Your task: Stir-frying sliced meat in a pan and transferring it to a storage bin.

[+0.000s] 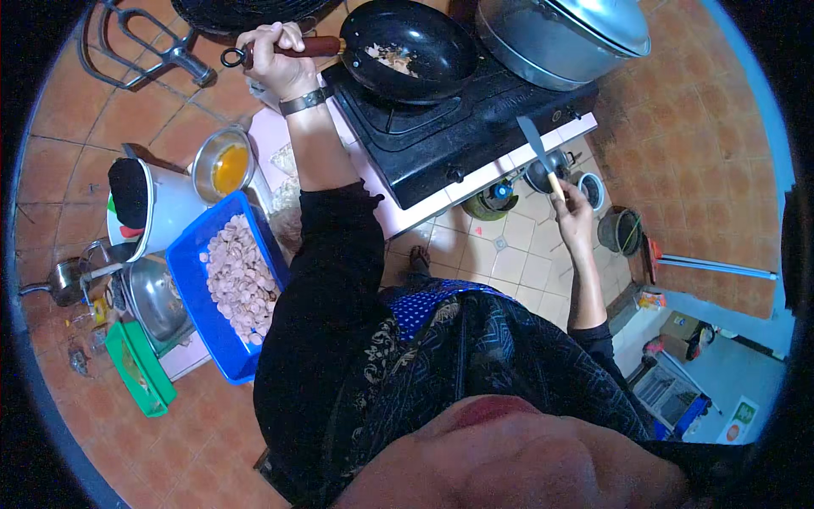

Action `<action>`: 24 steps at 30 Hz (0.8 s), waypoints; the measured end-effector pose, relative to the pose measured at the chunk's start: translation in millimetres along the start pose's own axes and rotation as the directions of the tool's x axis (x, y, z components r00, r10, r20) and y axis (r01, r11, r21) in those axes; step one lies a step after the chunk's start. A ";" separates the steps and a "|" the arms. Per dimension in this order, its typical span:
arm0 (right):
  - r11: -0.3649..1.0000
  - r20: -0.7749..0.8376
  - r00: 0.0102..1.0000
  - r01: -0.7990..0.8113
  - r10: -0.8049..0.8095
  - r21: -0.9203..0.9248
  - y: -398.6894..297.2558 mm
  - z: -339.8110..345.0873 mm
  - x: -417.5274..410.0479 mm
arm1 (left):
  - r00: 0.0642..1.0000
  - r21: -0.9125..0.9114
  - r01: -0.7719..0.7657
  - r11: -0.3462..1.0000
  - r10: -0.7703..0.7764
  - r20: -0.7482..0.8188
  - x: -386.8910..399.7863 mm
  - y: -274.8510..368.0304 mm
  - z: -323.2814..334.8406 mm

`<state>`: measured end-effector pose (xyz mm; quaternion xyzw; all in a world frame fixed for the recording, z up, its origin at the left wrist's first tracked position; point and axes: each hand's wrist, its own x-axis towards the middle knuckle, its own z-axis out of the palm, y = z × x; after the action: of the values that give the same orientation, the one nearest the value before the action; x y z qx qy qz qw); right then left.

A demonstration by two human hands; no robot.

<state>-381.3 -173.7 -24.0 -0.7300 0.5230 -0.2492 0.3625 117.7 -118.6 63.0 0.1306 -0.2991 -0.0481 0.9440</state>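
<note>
My left hand [284, 60] grips the brown handle of a black wok [439, 54], which is over the black gas stove [407, 153] and holds some pale, browned food pieces [393, 60]. In my right hand [574, 213] is a spatula [538, 145] with a pale handle and a flat metal blade, held off the stove's front edge, apart from the wok. A blue plastic basin [213, 321] full of pinkish sliced pieces [238, 280] stands to the left of my body.
A large lidded metal pot [540, 44] stands on the stove's right side. Left of the stove are a metal bowl of yellow-orange liquid [200, 159], a white bucket [168, 203] and a green tray [127, 375]. A gas cylinder [486, 207] stands under the counter.
</note>
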 end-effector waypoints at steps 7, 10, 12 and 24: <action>0.840 0.035 0.869 0.486 -0.493 -0.241 -90.1 17.9 74.8 | 1.000 0.023 0.008 1.000 -0.008 0.027 -32.1 17.0 -20.4; 0.711 0.032 0.768 0.606 -0.640 -0.357 -125.5 44.4 113.1 | 0.988 0.083 0.015 0.996 -0.002 -0.154 -60.6 24.5 -41.9; 0.575 0.126 0.720 0.635 -0.682 -0.517 -144.9 63.4 140.9 | 0.959 0.232 0.047 0.972 0.022 -0.284 -75.4 35.7 -44.4; 0.506 -0.029 0.551 0.742 -0.834 -0.440 -196.1 137.8 102.2 | 0.522 0.436 0.831 0.346 -0.754 -0.397 -133.1 152.1 -57.9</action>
<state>-131.0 -195.9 44.9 -0.9072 0.2059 -0.3669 -0.0053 44.4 62.7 -14.2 0.5415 -0.1364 -0.3977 0.7280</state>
